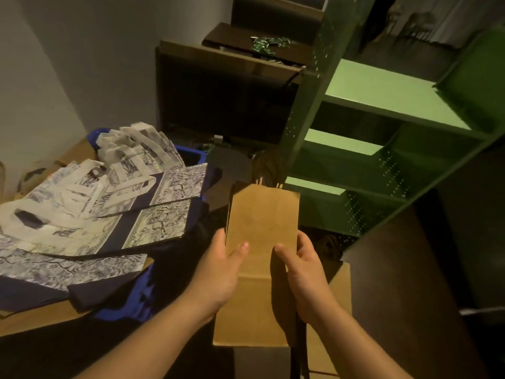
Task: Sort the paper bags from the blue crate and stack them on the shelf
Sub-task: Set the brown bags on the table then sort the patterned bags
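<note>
Hands (218, 272) (306, 274) gripping brown paper bag (259, 214), thumbs on top

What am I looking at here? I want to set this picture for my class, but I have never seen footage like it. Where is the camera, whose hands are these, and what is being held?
There is no machine. A person wears one camera on the head, looking forward and down. The left hand and right hand hold a flat plain brown paper bag by its sides, thumbs on top. To the left, folded blue-and-white patterned paper bags lie fanned over a blue plastic crate. To the right stands a green metal shelf unit with bare boards.
</note>
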A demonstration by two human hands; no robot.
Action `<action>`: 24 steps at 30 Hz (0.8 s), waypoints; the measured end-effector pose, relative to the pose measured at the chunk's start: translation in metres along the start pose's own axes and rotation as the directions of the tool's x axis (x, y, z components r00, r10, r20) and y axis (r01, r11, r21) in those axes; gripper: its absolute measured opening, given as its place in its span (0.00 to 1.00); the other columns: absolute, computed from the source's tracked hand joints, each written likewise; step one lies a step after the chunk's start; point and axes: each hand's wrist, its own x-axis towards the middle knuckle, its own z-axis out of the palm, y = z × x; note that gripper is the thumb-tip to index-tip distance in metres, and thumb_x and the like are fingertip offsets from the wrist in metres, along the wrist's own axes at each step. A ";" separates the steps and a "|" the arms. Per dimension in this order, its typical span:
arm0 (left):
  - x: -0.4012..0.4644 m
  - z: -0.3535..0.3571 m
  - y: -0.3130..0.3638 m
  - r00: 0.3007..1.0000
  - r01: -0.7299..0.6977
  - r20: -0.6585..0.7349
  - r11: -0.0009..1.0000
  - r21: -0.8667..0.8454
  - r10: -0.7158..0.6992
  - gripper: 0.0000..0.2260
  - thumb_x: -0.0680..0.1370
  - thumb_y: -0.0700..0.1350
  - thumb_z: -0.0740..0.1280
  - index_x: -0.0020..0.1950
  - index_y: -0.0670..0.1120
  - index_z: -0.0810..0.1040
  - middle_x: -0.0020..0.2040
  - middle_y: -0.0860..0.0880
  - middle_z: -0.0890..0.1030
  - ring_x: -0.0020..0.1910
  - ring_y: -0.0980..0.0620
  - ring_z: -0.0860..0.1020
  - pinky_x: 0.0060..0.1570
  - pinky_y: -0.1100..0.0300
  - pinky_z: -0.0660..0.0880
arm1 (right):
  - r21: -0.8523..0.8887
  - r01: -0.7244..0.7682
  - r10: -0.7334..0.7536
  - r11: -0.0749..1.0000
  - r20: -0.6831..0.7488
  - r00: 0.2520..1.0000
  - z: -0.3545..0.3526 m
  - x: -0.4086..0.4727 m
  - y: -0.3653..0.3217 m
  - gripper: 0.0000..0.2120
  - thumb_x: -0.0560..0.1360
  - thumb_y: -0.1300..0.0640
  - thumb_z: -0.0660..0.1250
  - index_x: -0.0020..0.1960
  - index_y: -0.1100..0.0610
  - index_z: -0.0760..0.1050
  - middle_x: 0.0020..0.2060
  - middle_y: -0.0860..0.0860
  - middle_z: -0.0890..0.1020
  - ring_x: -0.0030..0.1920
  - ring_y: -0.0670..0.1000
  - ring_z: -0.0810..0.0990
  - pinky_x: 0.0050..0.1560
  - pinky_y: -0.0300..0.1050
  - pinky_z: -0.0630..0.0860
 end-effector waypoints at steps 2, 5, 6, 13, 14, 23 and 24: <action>-0.004 0.019 -0.017 0.999 0.020 0.034 1.000 0.012 -0.020 0.13 0.84 0.52 0.65 0.68 0.56 0.73 0.57 0.57 0.85 0.56 0.57 0.84 0.60 0.46 0.80 | -0.022 -0.032 0.031 0.999 -0.028 0.999 -0.018 -0.007 0.014 0.13 0.80 0.54 0.68 0.62 0.41 0.72 0.50 0.41 0.86 0.49 0.42 0.85 0.46 0.41 0.80; -0.008 0.047 -0.040 0.994 0.063 0.090 0.996 0.064 -0.068 0.20 0.83 0.55 0.64 0.75 0.55 0.67 0.62 0.57 0.82 0.61 0.56 0.81 0.63 0.47 0.79 | -0.029 -0.089 0.087 0.996 -0.074 0.993 -0.047 -0.015 0.035 0.13 0.80 0.54 0.68 0.61 0.40 0.72 0.52 0.43 0.85 0.50 0.45 0.85 0.49 0.43 0.80; -0.009 0.055 -0.047 0.990 0.082 0.106 0.994 0.068 -0.089 0.22 0.83 0.56 0.63 0.77 0.56 0.65 0.64 0.57 0.81 0.63 0.56 0.80 0.64 0.46 0.78 | -0.028 -0.108 0.106 0.994 -0.083 0.991 -0.055 -0.017 0.039 0.13 0.81 0.54 0.67 0.61 0.41 0.72 0.52 0.44 0.85 0.51 0.46 0.85 0.49 0.43 0.80; -0.013 0.126 -0.080 0.956 0.146 0.235 0.978 0.147 -0.178 0.13 0.85 0.53 0.61 0.69 0.62 0.69 0.63 0.61 0.79 0.63 0.59 0.77 0.56 0.61 0.76 | -0.050 -0.193 0.182 0.980 -0.174 0.968 -0.123 -0.027 0.078 0.13 0.81 0.56 0.66 0.63 0.45 0.72 0.51 0.44 0.85 0.51 0.47 0.85 0.52 0.46 0.81; -0.013 0.136 -0.084 0.952 0.154 0.237 0.974 0.169 -0.191 0.11 0.85 0.52 0.61 0.68 0.63 0.69 0.62 0.62 0.79 0.61 0.60 0.78 0.55 0.62 0.76 | -0.063 -0.204 0.189 0.977 -0.189 0.964 -0.132 -0.028 0.085 0.13 0.81 0.56 0.66 0.63 0.45 0.73 0.52 0.44 0.85 0.52 0.48 0.85 0.54 0.49 0.81; 0.008 0.186 -0.123 0.972 0.091 0.155 0.894 0.438 -0.175 0.12 0.84 0.53 0.64 0.67 0.60 0.72 0.61 0.59 0.78 0.56 0.61 0.77 0.48 0.63 0.74 | -0.197 -0.226 0.191 0.954 -0.181 0.965 -0.179 -0.003 0.134 0.16 0.81 0.53 0.65 0.68 0.45 0.68 0.56 0.43 0.81 0.53 0.44 0.82 0.44 0.36 0.76; 0.013 0.190 -0.126 0.976 0.087 0.137 0.879 0.470 -0.170 0.13 0.83 0.53 0.65 0.68 0.59 0.72 0.60 0.58 0.78 0.56 0.60 0.77 0.50 0.62 0.75 | -0.228 -0.214 0.176 0.950 -0.175 0.969 -0.181 0.002 0.139 0.15 0.82 0.52 0.65 0.68 0.46 0.68 0.57 0.43 0.81 0.54 0.43 0.81 0.43 0.34 0.75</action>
